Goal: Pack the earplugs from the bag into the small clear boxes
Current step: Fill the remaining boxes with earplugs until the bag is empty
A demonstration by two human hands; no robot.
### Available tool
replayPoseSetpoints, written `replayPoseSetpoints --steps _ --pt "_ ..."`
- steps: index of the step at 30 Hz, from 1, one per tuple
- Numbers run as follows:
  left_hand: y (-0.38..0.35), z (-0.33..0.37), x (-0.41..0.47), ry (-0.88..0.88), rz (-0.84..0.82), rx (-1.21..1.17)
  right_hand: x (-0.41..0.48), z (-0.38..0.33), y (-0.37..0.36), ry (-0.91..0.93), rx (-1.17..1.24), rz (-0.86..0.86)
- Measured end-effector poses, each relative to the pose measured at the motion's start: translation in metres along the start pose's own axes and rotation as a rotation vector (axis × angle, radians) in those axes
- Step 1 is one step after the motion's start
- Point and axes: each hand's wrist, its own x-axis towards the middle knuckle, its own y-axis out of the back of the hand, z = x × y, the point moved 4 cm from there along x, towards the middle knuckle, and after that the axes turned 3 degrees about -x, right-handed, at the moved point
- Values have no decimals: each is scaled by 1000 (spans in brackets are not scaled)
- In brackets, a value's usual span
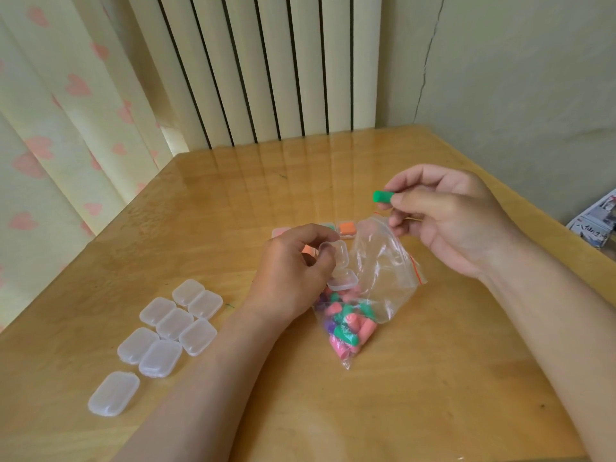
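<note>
Head view: earplugs are held and bagged near the middle of a glossy wooden table [433,378]. The right hand [450,221] is raised above the far right part of the tabletop, its thumb and forefinger pinching one green foam earplug [383,196] by its end, while the other fingers curl inward. Below and to its left, the left hand [293,271] grips a small clear hinged plastic box [343,282] with curled fingers; the box's lid stands open, and it sits just over the near half of a clear zip-top plastic bag [383,261]. That bag lies on the table with its mouth towards the far side, just below the right hand. A heap of pink, green and purple foam earplugs [343,321] fills its near end.

At the near left, eight closed empty clear boxes [173,325] lie flat in a loose cluster, several touching. Beyond the left hand, a closed box with orange contents [346,229] sits in a short row with two more filled boxes. Printed paper [596,225] lies past the table's right edge. A heart-patterned curtain [66,128] hangs at the far left.
</note>
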Motion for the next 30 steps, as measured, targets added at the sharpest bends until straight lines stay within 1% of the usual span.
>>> replayPoseSetpoints --steps 1,5,9,15,20,26,30 --pt "0 0 0 4 9 -18 -2 0 -3 24 -42 -41" --pt "2 7 -1 13 46 -99 -6 5 -15 112 -332 -147" --pt "3 12 -2 43 47 -211 -6 14 -19 133 -498 -177" --pt "4 16 -5 45 19 -271 -7 18 -24 162 -573 -208" --pt "4 19 -6 51 -5 -334 -6 20 -25 164 -666 -198" --pt "2 21 -8 59 -61 -349 -8 21 -26 144 -651 -204" --pt "1 15 -5 77 -55 -348 -7 18 -23 126 -617 -172"
